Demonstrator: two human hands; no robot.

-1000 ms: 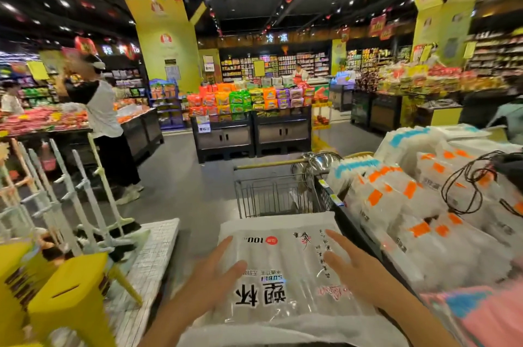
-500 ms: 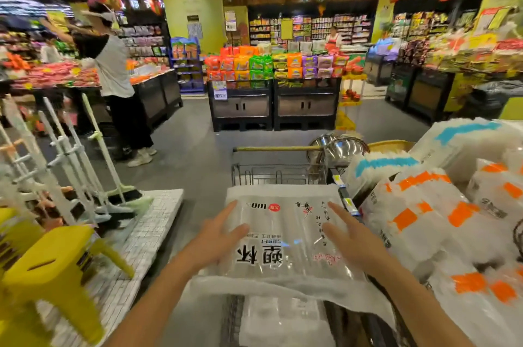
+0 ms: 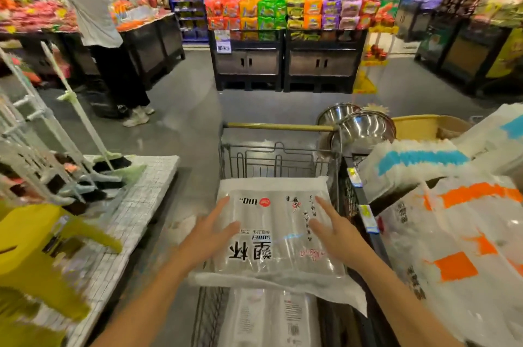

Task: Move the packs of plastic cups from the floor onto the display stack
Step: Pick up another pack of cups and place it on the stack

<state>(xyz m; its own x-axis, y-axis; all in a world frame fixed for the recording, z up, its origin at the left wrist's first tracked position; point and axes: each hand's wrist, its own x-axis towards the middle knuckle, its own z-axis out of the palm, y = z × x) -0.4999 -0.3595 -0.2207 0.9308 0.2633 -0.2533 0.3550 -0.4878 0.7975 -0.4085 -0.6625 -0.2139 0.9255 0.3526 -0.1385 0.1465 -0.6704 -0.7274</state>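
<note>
A clear pack of plastic cups (image 3: 271, 233) with black printed characters sits between my hands, above a wire shopping cart (image 3: 277, 157). My left hand (image 3: 210, 230) lies against the pack's left side with fingers straight and thumb on top. My right hand (image 3: 334, 230) lies the same way on its right side. Another pack of cups (image 3: 268, 318) lies lower down in the cart. To the right, the display stack (image 3: 452, 222) holds several cup packs with orange and blue labels.
Steel bowls (image 3: 365, 126) sit past the cart's right corner. On the left are a yellow stool (image 3: 34, 250) and brooms (image 3: 93, 148) on a white pallet. A person (image 3: 99, 21) stands at the far left by a counter. Snack stands (image 3: 283, 35) block the aisle ahead.
The pack has moved forward and away from me over the cart, and a second pack now shows beneath it. Both hands stay on its sides as before.
</note>
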